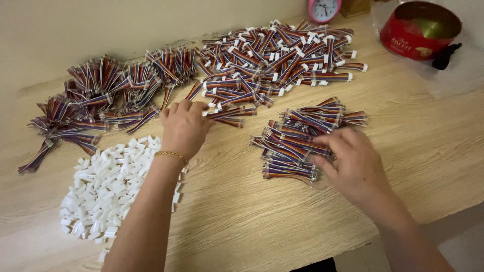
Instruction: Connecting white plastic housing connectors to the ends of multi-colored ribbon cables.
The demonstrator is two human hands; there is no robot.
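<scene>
Two bare hands work over a pale wooden bench (242, 216) strewn with short multicoloured ribbon cables. The left hand (184, 126), with a thin gold bracelet (171, 155) at its wrist, lies knuckles up near the middle of the bench, its fingers curled down onto the near edge of a big heap of ribbon cables fitted with white plastic connectors (275, 58); whether those fingers actually pinch a cable cannot be told, since the back of the hand hides them. The right hand (353, 163) reaches in from the lower right, its fingers loosely bent and resting on the right side of a smaller pile of ribbon cables without white ends (297, 138), which lies just in front of the big heap and apart from it; its grip is likewise hidden, so I cannot tell if it holds one.

Left of the left forearm sits a mound of loose white plastic connector housings (108, 189), close to the near edge. Behind that mound, along the wall, spreads a spread of bundled ribbon cables (108, 95). At the far right corner stands a round red tin (418, 30), open at the top, and a small pink alarm clock (324, 10) stands beside it to the left.
</scene>
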